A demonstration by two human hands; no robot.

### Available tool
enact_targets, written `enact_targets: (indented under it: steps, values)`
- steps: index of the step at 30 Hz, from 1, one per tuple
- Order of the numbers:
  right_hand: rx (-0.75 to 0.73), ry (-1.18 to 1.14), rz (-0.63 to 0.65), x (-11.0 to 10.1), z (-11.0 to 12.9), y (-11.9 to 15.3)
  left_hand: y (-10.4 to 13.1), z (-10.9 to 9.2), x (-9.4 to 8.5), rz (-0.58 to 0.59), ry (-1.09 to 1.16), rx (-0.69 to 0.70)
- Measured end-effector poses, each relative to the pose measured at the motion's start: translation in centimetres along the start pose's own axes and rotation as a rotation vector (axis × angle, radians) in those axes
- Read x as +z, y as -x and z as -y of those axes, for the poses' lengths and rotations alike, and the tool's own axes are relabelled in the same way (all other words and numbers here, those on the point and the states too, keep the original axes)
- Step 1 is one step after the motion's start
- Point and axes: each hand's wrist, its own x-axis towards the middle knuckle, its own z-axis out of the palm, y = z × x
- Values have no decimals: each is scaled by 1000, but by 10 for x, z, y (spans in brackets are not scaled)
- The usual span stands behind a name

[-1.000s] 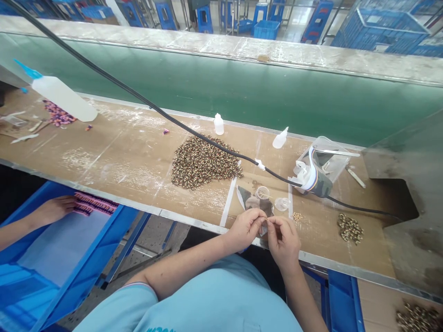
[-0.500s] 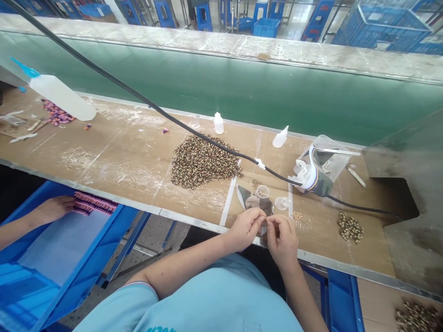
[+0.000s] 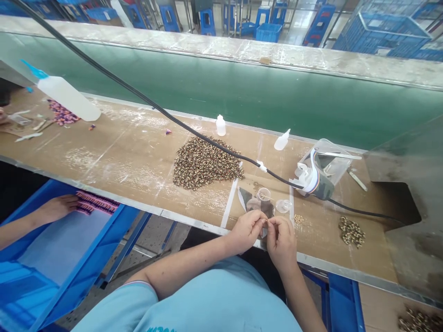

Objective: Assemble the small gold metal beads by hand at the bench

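Observation:
My left hand (image 3: 248, 230) and my right hand (image 3: 282, 237) meet at the table's front edge, fingertips pinched together. What they pinch is too small and too covered by the fingers to name. Just beyond them lies a grey patterned sheet (image 3: 246, 201), with a small clear cup (image 3: 263, 194) on it that has a thin stick across it. A clear round lid (image 3: 284, 205) sits to the right of the cup. Close to my right hand are several tiny tan beads (image 3: 298, 219). A large heap of small brown-and-gold pieces (image 3: 204, 163) lies farther to the left.
A black cable (image 3: 138, 94) hangs across the view to a strapped device (image 3: 320, 182) by a clear tray (image 3: 341, 154). Small white bottles (image 3: 220, 126) stand behind the heap. A smaller pile (image 3: 351, 232) lies right. At left, another person's hand (image 3: 60, 207) reaches over a blue bin (image 3: 104, 249).
The view has shifted slightly, so the table things sit a little lower and to the right. Both my hands stay pinched together in the same place. Part of another hand now shows at far left.

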Motion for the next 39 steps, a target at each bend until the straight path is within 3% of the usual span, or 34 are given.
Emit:
enact_targets:
  steps: [12,27,32,35,37,39]
  values:
    - [49,-7,-2,0,-3,-1,-1,-3,1,-30,-1,-15]
    - [-62,137,-11,1,-10,-2,-1,-3,3,-90,-73,-32]
    - [22,113,-8,3,-18,1,5,-3,2,-123,-55,1]
    - [137,85,7,5,-23,3,11,-2,-12,-167,-86,120]
    - [193,69,12,6,-25,4,15,0,-34,-245,-155,187]
    - [226,65,20,6,-25,5,18,3,-64,-407,-283,165]
